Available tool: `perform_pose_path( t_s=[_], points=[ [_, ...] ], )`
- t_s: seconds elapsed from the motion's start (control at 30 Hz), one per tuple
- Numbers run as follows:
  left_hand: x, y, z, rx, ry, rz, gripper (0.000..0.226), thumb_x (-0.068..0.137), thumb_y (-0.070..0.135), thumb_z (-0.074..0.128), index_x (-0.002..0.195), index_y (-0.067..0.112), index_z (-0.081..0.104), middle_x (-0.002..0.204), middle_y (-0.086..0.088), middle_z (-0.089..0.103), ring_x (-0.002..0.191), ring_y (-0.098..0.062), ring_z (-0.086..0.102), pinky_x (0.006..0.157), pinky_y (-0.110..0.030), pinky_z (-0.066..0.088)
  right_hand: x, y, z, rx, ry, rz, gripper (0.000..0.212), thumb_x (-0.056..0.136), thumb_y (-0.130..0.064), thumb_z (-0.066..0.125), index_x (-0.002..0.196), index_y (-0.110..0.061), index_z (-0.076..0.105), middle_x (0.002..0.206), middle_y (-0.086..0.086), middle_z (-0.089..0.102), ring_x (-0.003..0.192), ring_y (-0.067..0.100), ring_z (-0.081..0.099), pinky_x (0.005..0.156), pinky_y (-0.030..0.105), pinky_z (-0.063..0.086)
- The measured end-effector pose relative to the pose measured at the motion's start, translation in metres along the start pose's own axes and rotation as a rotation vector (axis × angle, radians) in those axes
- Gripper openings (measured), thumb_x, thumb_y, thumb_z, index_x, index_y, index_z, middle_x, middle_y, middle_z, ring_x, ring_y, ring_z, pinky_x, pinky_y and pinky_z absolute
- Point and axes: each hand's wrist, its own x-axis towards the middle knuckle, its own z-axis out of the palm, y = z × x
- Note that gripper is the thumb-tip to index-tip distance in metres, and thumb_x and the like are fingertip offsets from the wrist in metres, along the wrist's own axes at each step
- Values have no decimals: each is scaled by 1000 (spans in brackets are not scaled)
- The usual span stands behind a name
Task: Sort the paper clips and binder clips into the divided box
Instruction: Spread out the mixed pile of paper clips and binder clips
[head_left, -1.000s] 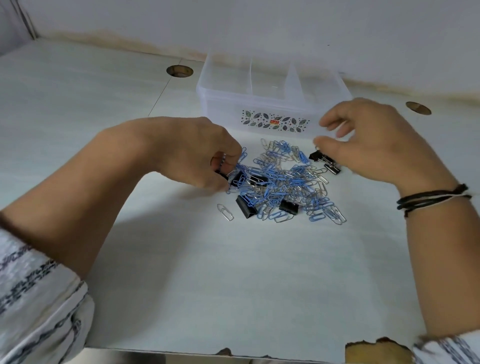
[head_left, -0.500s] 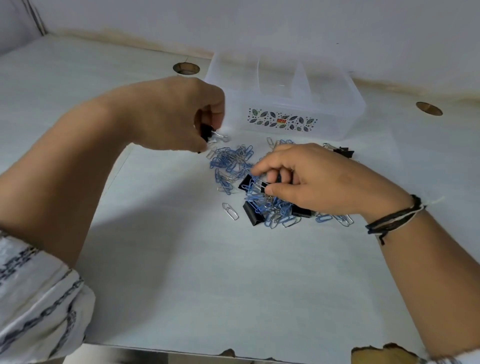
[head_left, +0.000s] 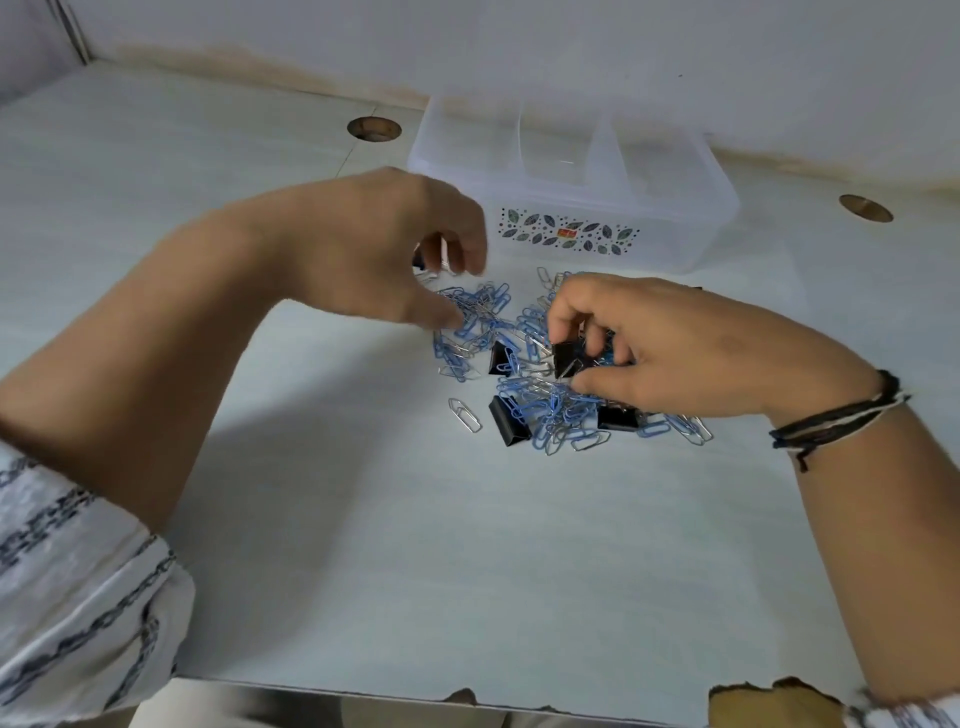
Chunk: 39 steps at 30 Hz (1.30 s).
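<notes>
The right hand (head_left: 670, 348) hangs over the middle of the pile of paper clips (head_left: 524, 364), fingers and thumb curled round a black binder clip (head_left: 566, 358) lifted just off the heap. The left hand (head_left: 384, 254) hovers at the pile's far left corner, fingers curled, with something dark and blurred between them; what it grips cannot be told. The divided box (head_left: 691, 244) stands just beyond the pile, near the back wall, its clear compartments open at the top. More binder clips lie in the pile, one (head_left: 509, 421) at its near edge, and a lone silver paper clip (head_left: 465, 414) rests just left of it. The surface (head_left: 467, 571) runs broad and bare toward its chipped near edge.
</notes>
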Motion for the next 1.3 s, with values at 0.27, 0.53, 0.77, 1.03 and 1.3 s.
perform_pose_path(
  t_s=[0.27,0.53,0.77,1.03,1.3],
  points=[
    [8,19,30,17,-168,32,36,76,52,79,106,34,71,99,12,63,90,-3,60,83,-35,54,-2,2,-9,109,125,-51,14,87,-17,72,92,-30,67,85,-11,69,68,0,64,62,13,46],
    [7,21,30,-16,-120,16,28,77,41,81,101,31,70,94,13,66,86,1,60,77,-28,52,10,-4,6,46,132,-35,26,81,-39,80,105,-35,73,90,-14,67,76,5,65,69,27,56],
    [4,17,18,-146,-70,28,27,78,8,78,94,25,65,86,9,73,80,-8,71,74,-31,56,4,3,-3,102,118,-16,12,83,-23,78,91,-33,76,79,-10,67,65,2,61,62,15,51],
    [1,-11,-4,-17,37,-120,15,87,14,67,89,29,65,80,12,71,81,-13,70,80,-38,56,-26,57,-43,-42,301,355,8,85,-27,71,81,-33,69,80,-14,70,78,11,67,75,29,52],
    [-1,21,0,133,38,-111,42,72,69,70,88,30,64,85,13,64,80,-10,62,69,-31,47,-29,19,-43,-7,167,386,36,73,-63,74,72,-27,73,64,-8,71,61,11,66,64,32,50]
  ],
)
